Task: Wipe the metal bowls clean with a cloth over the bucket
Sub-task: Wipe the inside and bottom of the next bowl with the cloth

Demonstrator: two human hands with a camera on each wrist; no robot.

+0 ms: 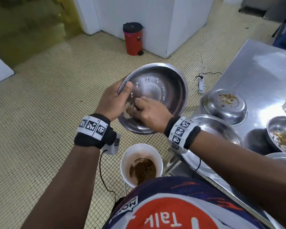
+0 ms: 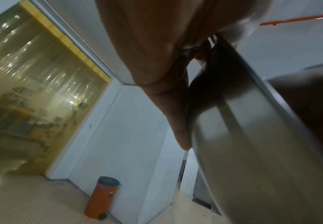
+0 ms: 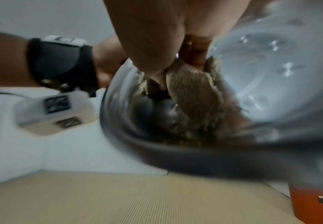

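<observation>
Left grip (image 1: 113,100) clamped the tilted, shiny steel bowl (image 1: 163,85) by its rim; right grip (image 1: 151,113) pinched a fuzzy tan cloth (image 3: 193,97) inside, above the white bucket (image 1: 127,156).

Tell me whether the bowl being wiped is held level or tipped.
Tipped. The bowl is held with its opening facing the person, left hand gripping its rim, above the bucket.

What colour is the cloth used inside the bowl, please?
Beige-brown; the cloth shows best in the right wrist view.
</observation>
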